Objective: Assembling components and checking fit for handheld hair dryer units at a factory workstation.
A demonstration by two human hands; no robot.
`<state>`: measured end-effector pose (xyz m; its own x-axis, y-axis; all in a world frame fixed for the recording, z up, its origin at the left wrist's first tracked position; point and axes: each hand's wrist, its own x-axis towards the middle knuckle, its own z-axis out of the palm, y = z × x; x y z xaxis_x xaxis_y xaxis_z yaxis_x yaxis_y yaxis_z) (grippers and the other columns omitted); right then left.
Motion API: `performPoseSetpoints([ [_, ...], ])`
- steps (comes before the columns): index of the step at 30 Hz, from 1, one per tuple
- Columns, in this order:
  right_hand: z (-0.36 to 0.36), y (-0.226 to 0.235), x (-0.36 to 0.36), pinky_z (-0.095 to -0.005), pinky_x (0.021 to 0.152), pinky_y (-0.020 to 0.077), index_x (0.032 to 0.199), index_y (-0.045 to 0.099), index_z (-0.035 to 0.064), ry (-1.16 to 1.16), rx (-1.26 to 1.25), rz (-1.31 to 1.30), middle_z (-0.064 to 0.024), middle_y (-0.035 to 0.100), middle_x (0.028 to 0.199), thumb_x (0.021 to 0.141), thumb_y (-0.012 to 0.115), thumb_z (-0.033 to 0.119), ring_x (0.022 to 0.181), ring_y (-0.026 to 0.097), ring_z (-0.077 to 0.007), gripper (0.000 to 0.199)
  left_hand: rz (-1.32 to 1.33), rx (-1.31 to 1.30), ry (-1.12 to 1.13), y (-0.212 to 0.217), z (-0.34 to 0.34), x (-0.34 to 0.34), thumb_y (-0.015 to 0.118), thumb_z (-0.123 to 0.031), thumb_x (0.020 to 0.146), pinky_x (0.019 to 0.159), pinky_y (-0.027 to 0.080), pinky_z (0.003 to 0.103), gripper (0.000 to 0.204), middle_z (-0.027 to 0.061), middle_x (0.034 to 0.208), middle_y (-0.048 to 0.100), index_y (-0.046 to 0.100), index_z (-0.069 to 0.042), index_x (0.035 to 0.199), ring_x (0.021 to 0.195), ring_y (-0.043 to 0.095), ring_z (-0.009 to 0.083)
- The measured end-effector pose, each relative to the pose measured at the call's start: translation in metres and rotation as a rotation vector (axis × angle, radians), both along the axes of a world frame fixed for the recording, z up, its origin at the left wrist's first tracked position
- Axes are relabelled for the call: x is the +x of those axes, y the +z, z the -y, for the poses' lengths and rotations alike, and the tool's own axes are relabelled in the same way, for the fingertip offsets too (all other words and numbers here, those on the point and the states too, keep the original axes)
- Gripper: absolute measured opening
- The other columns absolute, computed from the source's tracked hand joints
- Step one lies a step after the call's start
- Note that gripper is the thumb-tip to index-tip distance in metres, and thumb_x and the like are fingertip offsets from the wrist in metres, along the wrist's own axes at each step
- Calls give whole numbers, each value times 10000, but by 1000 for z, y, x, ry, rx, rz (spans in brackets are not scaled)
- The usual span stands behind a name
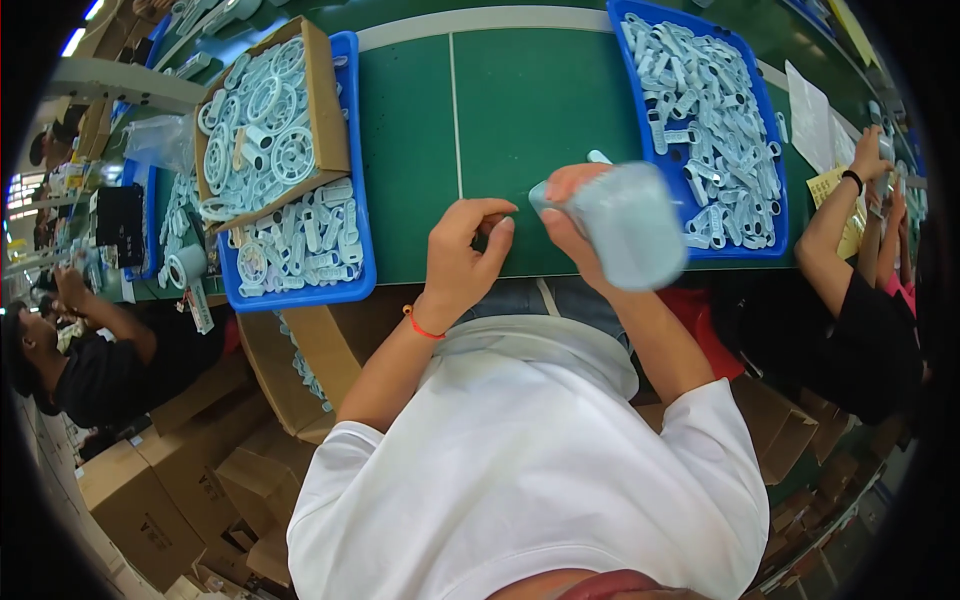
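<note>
Right hand grips a pale-blue rounded plastic part, motion-blurred, above the near edge of the green worktable. Left hand half-open, fingers curled, thumb and index tips apart, just left of it. Blue tray of small pale-blue pieces to the right; second blue tray left, cardboard box of round grilles on it.

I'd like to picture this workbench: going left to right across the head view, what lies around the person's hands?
Near blue tray of pale-blue parts, left hand, right hand gripping a blurred rounded item, another blue tray of elongated pieces.
</note>
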<state>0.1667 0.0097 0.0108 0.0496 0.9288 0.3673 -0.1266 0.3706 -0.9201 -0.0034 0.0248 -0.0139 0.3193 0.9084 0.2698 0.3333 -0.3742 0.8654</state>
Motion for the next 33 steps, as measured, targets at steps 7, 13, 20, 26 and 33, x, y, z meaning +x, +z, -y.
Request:
performPoseSetpoints([
  [7,-16,-31,0,-386,733,415,889,597,74,-256,389,929,-107,584,955,719,646,86,850,554,-294,177,302,456,21,11,20,-1,506,30,818,448,347,238,85,34,566,482,549,-7,881,462,419,114],
  [13,5,15,1,-401,926,343,1258,416,83,31,-68,1149,-119,518,1112,628,707,42,1081,474,-304,695,-376,681,0,51,23,9,681,-202,713,822,386,418,363,66,1016,554,598,-106,1053,971,498,257],
  [20,16,-5,20,-385,900,369,1224,475,49,3,-8,1027,-132,502,1165,680,669,49,1065,474,-297,578,-705,509,-70,39,-6,12,738,-239,623,881,330,467,456,21,1064,543,592,-120,1039,1083,446,263],
  [26,19,-17,15,-391,877,380,1214,478,29,-132,99,1065,-121,514,1158,656,665,48,1048,489,-283,589,-584,592,-96,27,-13,14,740,-242,626,810,377,457,452,11,977,582,586,-121,1033,959,496,270],
  [33,15,-26,21,-396,856,377,1188,478,-3,-160,260,1229,-118,517,1130,633,683,63,1017,496,-288,596,-726,627,-185,32,-18,13,759,-287,583,763,401,444,497,16,928,582,582,-75,996,909,513,278],
])
